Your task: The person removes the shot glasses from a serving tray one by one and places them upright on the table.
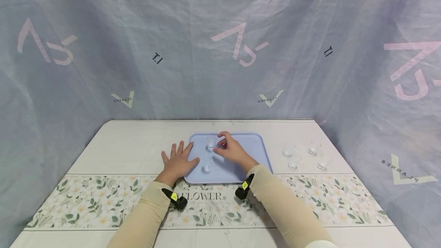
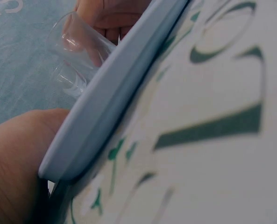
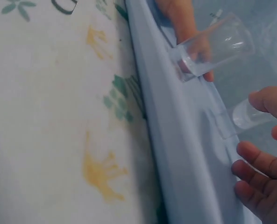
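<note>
A light blue tray (image 1: 237, 163) lies on the table, with two small clear glasses upright on it. My left hand (image 1: 177, 163) rests at the tray's left edge, its fingers spread and straight, the thumb over the rim. Just right of the far glass (image 1: 211, 143) is my right hand (image 1: 234, 152). Its thumb and index finger are parted and bent, and the thumb tip overlaps the glass in the right wrist view. The near glass (image 1: 207, 165) stands in front of the far one, between the two hands.
Several more clear glasses stand on the table right of the tray, one of them the front right glass (image 1: 322, 163). A flowered cloth band (image 1: 103, 202) runs across the table's front. Grey-blue curtains (image 1: 193, 68) enclose the back and sides.
</note>
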Motion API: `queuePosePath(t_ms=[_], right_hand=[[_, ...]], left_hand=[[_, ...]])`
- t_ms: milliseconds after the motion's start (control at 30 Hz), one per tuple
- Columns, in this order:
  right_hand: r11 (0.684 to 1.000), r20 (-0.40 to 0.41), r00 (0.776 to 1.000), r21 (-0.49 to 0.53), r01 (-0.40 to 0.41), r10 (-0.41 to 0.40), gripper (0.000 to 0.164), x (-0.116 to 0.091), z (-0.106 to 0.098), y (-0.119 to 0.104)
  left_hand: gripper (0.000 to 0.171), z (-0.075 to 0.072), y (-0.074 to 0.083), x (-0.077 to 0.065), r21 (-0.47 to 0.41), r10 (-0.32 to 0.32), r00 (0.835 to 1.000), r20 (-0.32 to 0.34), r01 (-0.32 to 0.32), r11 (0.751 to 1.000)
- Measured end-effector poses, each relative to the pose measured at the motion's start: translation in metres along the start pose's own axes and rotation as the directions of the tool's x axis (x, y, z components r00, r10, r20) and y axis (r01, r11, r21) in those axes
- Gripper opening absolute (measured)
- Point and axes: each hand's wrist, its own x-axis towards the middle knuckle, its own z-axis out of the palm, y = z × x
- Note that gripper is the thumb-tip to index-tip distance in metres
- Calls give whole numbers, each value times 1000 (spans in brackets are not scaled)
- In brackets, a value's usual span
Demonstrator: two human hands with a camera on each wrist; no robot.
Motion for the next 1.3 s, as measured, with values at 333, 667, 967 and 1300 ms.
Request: queuePosePath(t_ms=[333, 667, 967, 1300], right_hand=[[999, -38, 999, -14, 33, -33, 51, 10, 15, 5], [994, -84, 996, -112, -7, -3, 55, 16, 24, -2], [986, -109, 993, -164, 36, -55, 47, 21, 28, 0], [978, -121, 989, -200, 54, -79, 39, 21, 29, 2]], left_hand=[[80, -2, 0, 0, 20, 3, 1000, -3, -3, 1000], [81, -1, 1, 1, 9, 1, 1000, -5, -1, 1000], [81, 0, 1, 2, 19, -3, 1000, -8, 3, 1000], [82, 0, 2, 1, 34, -10, 1000, -10, 10, 999]])
